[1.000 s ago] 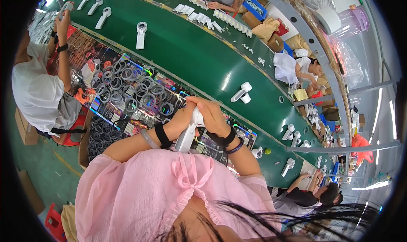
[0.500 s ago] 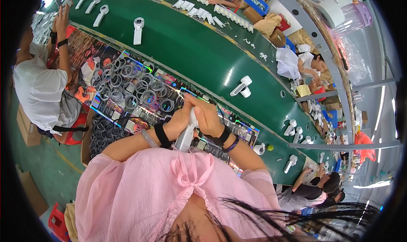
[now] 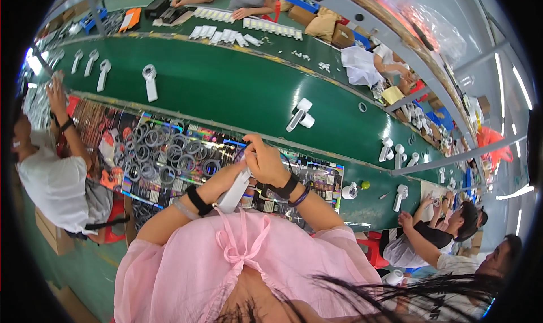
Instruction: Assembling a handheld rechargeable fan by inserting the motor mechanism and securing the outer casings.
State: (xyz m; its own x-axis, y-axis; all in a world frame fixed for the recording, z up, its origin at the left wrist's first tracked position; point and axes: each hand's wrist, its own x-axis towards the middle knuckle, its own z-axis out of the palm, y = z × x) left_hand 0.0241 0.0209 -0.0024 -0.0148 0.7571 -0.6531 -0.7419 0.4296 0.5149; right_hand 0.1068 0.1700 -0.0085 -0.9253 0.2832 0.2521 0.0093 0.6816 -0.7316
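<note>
Close to my chest, both hands are around a white handheld fan, its handle slanting down toward my body. My left hand is closed about its upper end, partly covered by the other hand. From the right, my right hand grips that same end with bent fingers, so the fan's head is mostly hidden. Just left of my hands, many loose grey rings lie in a heap on a colourful printed sheet.
Beyond the sheet runs a green conveyor belt, carrying several white fans such as this fan. A white round part and a small green ball sit to the right. A person in white sits at left; others are at right and across.
The view has turned, so the surroundings appear shifted. My hands stay on the fan, with the right fingers now lifted and bent differently. Another person has come into view at lower right.
</note>
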